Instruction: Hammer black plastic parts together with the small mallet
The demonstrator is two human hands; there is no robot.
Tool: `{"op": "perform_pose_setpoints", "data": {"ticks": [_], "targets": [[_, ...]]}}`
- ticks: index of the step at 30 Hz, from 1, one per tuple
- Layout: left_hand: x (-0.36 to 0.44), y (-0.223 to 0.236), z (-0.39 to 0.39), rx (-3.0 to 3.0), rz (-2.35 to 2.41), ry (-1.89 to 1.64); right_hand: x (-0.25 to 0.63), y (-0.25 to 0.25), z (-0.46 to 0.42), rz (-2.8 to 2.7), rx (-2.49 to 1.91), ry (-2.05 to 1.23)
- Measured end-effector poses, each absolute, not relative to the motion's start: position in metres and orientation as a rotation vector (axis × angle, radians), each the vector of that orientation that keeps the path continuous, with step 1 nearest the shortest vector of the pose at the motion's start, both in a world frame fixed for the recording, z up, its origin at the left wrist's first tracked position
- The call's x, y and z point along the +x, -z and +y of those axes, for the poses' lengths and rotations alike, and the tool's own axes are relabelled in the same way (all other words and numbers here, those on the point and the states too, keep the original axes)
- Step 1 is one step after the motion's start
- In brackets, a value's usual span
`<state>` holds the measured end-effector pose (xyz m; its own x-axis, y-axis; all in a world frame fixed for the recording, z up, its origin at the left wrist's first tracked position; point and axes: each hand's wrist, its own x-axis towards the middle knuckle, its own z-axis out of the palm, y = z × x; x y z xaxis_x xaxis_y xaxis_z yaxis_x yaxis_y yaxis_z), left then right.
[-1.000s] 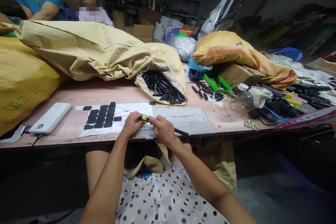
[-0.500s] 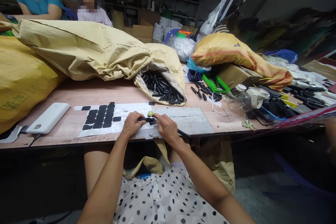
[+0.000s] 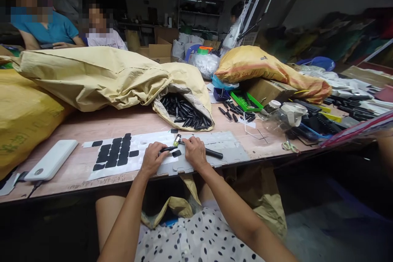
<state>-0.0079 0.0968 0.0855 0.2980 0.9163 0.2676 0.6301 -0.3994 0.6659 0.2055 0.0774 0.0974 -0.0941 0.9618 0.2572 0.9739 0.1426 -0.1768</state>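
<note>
My left hand is closed around a slim black pen-like part, which points right, low over a grey board. In my right hand is a small mallet with a yellowish face and a black grip that sticks out to the right. The mallet's head is beside the tip of the black part; whether they touch I cannot tell. A black rounded pad lies on the board between my hands. To the left, several similar pads sit in rows on a white sheet.
Ahead, an open tan sack spills black parts. A white power bank lies at left, near a yellow sack. Toward the right are a green tray, clear jars, scissors and an orange sack. Two people sit across the table.
The view has tilted upward. The mallet has turned: its head now shows from the side, and its grip extends right past my right hand. My left hand still holds the black part.
</note>
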Motion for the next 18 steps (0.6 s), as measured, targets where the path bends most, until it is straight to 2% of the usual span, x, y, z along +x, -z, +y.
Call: {"op": "perform_pose_setpoints", "data": {"ticks": [3,6,12,16,18], "targets": [[-0.007,-0.087,0.078,2.034,1.368,-0.984,0.205,-0.096,0.078,-2.107,-1.859,0.058],[-0.005,-0.075,0.037,1.945,1.277,-0.937,0.205,-0.095,0.079,-2.106,-1.861,0.052],[0.003,-0.02,-0.037,1.914,1.227,-0.596,0.205,-0.092,0.079,-2.114,-1.852,0.086],[0.006,0.006,-0.029,1.66,1.585,-0.212,0.205,-0.091,0.079,-2.112,-1.858,0.088],[0.008,0.012,-0.02,1.544,1.621,-0.016,0.204,-0.091,0.079,-2.111,-1.854,0.089]]}}
